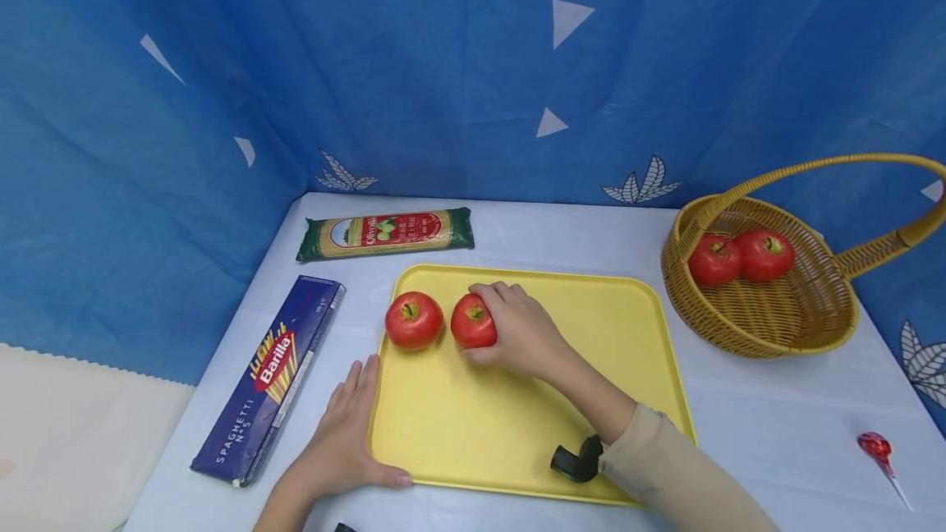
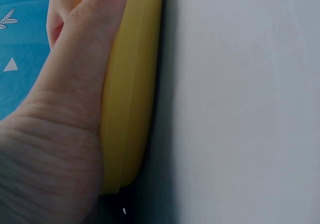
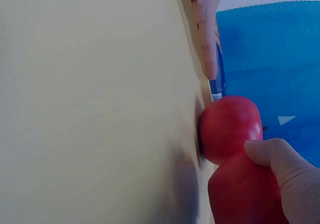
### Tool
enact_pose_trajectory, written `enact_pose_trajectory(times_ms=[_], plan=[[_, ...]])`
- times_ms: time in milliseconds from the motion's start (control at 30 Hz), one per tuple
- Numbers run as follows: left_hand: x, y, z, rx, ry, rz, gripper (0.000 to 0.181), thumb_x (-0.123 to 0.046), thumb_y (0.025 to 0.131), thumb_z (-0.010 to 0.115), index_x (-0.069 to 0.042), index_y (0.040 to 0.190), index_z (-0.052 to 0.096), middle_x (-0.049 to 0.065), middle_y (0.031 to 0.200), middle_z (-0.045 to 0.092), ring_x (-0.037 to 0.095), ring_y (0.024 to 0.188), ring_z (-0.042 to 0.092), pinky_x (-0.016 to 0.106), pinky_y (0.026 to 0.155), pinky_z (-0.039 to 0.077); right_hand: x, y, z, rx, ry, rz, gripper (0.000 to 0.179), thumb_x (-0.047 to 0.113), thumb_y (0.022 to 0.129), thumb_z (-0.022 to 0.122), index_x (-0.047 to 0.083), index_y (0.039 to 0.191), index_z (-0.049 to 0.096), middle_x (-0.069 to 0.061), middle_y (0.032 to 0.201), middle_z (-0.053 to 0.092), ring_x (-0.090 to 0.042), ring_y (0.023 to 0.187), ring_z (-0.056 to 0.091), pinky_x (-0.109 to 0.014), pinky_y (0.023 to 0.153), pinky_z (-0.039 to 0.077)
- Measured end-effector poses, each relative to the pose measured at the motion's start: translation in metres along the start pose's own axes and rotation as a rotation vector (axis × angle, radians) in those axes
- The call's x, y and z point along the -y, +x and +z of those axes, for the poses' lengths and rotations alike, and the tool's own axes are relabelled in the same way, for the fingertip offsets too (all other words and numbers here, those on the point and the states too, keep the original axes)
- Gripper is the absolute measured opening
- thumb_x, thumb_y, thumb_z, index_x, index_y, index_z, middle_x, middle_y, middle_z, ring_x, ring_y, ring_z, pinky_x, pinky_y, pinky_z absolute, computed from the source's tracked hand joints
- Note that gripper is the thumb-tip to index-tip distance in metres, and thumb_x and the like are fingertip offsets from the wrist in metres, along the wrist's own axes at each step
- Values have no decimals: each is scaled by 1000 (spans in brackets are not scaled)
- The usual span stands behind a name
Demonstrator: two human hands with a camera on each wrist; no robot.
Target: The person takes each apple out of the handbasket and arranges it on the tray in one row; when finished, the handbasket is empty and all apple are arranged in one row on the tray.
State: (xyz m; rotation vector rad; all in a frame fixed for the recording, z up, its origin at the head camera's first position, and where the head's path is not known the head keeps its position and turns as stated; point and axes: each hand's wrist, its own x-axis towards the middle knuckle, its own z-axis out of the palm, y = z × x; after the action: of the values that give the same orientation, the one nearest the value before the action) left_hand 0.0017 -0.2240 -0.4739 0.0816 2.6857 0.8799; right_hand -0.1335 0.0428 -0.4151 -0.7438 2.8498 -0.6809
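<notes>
A yellow tray lies on the white table. My right hand grips a red apple over the tray's upper middle; the right wrist view shows the thumb pressed against this apple. Just left of it another red apple sits near the tray's upper left corner. At the tray's lower left corner my left hand rests along the rim with fingers straight and thumb spread. From the left wrist view, that hand lies against the tray's yellow side. Whether the held apple touches the tray I cannot tell.
At the right stands a wicker basket with a tall handle and two red apples inside. A blue spaghetti box lies at the left, a green pasta packet behind the tray. A red lollipop lies at the far right.
</notes>
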Motion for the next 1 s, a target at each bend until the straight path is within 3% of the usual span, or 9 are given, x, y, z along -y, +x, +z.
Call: enact_pose_trajectory(times_ms=[500, 833, 1000], plan=[[-3, 0, -2, 14, 6, -14, 161, -77, 41, 84, -19, 161, -6, 8, 169, -1, 34, 155, -8, 60, 123, 3, 1, 7, 9, 13, 59, 34, 89, 46, 71, 86, 18, 144, 43, -4, 133, 54, -22, 118, 51, -44, 87, 57], [-5, 1, -2, 30, 18, -17, 161, -79, 41, 83, -19, 160, -8, 8, 169, -2, 35, 155, -9, 61, 123, 2, -1, 3, 18, 49, 153, 110, 93, 47, 73, 85, 16, 146, 35, -4, 132, 52, -20, 116, 52, -41, 86, 58], [-3, 1, -1, 18, 25, -13, 162, -79, 40, 83, -19, 160, -8, 9, 169, -2, 35, 155, -8, 60, 123, 3, -2, 2, 20, 51, 142, 106, 98, 50, 74, 84, 16, 149, 32, -5, 137, 51, -22, 118, 53, -44, 88, 57]])
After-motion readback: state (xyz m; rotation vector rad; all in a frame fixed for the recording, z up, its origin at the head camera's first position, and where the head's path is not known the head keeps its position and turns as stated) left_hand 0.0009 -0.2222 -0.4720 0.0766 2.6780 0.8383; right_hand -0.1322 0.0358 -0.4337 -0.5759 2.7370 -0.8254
